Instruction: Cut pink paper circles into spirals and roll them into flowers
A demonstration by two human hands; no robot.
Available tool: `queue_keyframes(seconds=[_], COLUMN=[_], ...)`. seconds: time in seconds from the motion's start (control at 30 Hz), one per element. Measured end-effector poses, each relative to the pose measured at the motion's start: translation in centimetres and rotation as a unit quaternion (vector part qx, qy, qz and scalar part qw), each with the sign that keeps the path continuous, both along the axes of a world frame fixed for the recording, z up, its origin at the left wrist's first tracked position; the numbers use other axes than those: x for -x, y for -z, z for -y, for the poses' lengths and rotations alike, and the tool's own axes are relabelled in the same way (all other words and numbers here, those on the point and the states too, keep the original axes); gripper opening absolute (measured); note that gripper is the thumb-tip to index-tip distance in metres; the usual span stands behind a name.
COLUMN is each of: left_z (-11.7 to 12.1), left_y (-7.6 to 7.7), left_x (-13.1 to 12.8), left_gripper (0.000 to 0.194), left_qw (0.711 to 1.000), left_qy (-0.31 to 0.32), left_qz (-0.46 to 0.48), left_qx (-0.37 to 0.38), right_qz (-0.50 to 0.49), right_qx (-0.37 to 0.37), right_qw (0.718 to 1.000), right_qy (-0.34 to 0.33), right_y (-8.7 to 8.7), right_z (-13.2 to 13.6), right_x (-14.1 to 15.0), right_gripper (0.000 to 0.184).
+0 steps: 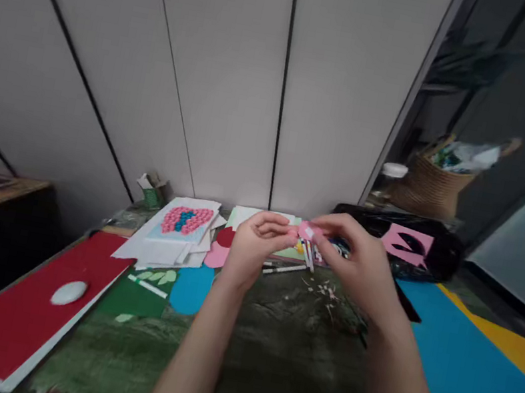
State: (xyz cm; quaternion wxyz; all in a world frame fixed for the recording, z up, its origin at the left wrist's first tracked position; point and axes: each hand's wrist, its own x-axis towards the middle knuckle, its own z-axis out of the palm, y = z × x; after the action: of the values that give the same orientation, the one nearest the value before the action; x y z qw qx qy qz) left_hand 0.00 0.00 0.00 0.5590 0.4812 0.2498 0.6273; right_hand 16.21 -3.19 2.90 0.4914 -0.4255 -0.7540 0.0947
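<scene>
A small pink paper piece [306, 230] with a white square patch on its face is held up above the far part of the table. My right hand [356, 257] pinches it from the right between thumb and fingers. From the left, my left hand [259, 243] has its fingertips closed at the piece's edge; the exact contact is blurred. Just below and behind the hands lie several white-bodied markers [307, 255], and one more marker [284, 269] lies flat on the table. Small paper scraps [326, 294] are scattered under my right hand.
On the left lie red sheets [93, 261] with a white oval object [69, 292], green paper [135, 299], a blue paper shape [191, 289] and a pink-and-blue picture [186, 220]. Blue sheets [474, 376] and a black bag [445, 256] are on the right. Cabinet doors [232, 83] stand behind.
</scene>
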Motion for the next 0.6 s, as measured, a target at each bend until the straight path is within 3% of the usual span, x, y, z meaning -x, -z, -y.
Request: queue_keyframes(seconds=[0.6], left_z=[0.36], left_y=[-0.10], left_x=[-0.25], left_gripper=[0.023], left_qw=[0.999], left_qy=[0.032], left_qz=[0.025], left_qx=[0.011], right_qz=[0.040], right_qx=[-0.036], right_qw=[0.998], right_qy=[-0.008], right_y=[-0.03], right_z=[-0.06], right_x=[0.10], right_gripper=[0.017])
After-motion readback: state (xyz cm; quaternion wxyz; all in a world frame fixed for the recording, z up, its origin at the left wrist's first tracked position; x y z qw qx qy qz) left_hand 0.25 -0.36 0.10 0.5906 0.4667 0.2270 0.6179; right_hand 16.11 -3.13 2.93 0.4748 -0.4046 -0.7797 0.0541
